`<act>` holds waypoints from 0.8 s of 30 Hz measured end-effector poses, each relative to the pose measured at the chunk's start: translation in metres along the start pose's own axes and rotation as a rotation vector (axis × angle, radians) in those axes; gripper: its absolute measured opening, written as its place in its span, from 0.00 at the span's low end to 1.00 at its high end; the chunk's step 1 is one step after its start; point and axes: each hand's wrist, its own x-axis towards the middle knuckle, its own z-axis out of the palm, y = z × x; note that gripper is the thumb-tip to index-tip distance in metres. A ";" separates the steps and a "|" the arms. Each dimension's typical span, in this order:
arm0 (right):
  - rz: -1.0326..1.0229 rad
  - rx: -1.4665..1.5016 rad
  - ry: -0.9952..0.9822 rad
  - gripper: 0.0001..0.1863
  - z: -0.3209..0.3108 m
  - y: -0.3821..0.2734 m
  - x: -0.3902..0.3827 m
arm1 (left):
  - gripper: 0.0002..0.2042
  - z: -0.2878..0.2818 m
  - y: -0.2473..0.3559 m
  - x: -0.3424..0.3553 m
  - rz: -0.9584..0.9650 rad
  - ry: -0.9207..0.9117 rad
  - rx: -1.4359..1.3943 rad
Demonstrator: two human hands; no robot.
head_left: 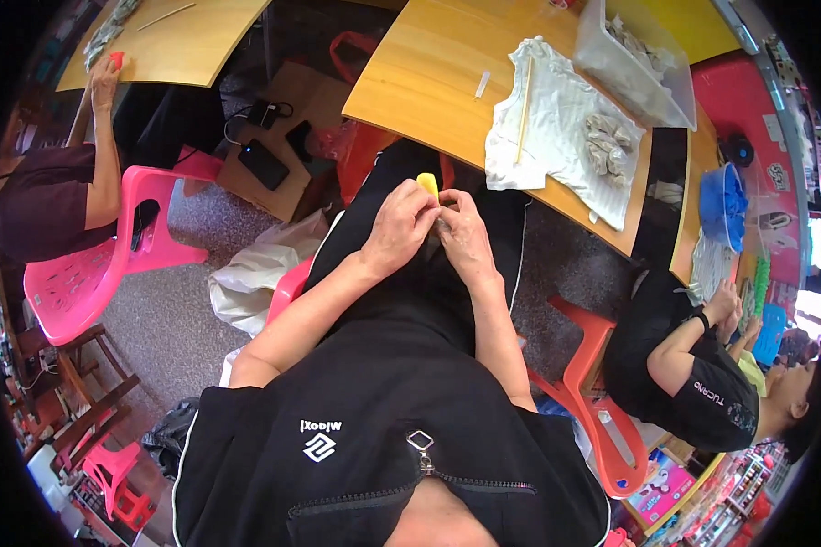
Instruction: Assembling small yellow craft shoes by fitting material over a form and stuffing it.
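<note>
Both my hands meet above my lap, close to the near edge of the wooden table. My left hand [403, 226] is closed around a small yellow object [428, 184], whose rounded end sticks up past the fingers; its kind is hard to tell. Right beside it, my right hand [466, 239] has its fingertips pinched together against the left thumb. Whatever lies between those fingertips is too small and hidden to name. On the table ahead lies a white cloth [543, 118] with a thin stick [525, 109] and a heap of small greyish pieces [608, 146] on it.
A clear plastic bin [597, 50] of greyish pieces stands on the wooden table [429, 68]. A small white strip [483, 85] lies there too. People sit at left and right, by a pink chair [82, 283] and a red stool [593, 401]. A white bag [246, 287] rests on the floor.
</note>
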 end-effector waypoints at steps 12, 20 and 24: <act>0.227 0.416 0.216 0.04 -0.004 -0.002 -0.002 | 0.11 -0.010 -0.007 0.003 -0.554 -0.139 -0.906; 0.398 0.470 0.444 0.05 0.019 -0.005 0.003 | 0.12 -0.003 -0.007 -0.003 -0.554 -0.237 -0.892; 0.659 0.906 0.246 0.06 0.016 0.002 0.005 | 0.13 -0.010 -0.017 0.001 -0.591 -0.301 -0.892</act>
